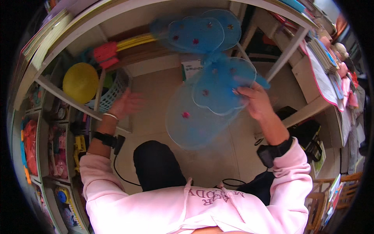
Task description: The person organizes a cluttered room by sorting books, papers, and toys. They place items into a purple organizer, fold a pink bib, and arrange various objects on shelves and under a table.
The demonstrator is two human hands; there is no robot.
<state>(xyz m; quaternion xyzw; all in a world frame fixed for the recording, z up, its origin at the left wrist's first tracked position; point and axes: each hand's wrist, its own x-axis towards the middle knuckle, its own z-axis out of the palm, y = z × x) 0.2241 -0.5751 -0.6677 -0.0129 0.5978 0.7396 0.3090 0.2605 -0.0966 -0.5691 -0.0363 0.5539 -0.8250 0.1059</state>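
My right hand (255, 100) grips a pair of blue sheer butterfly wings (206, 74) with small pink dots, holding them up in the middle of the view in front of a shelf unit. The wings spread from the upper centre down to just above my knee. My left hand (125, 103) is blurred, with its fingers apart, and reaches toward a light blue plastic basket (113, 91) on the shelf at the left. It holds nothing. Both wrists carry black bands, and the left one also has a silver bangle.
A white shelf frame (58, 93) curves along the left, holding a yellow round disc (80, 82), a red toy (106, 54), yellow sticks (136, 41) and several toys below. Books and pink items (331, 74) fill shelves at the right. The beige floor (156, 89) lies beneath.
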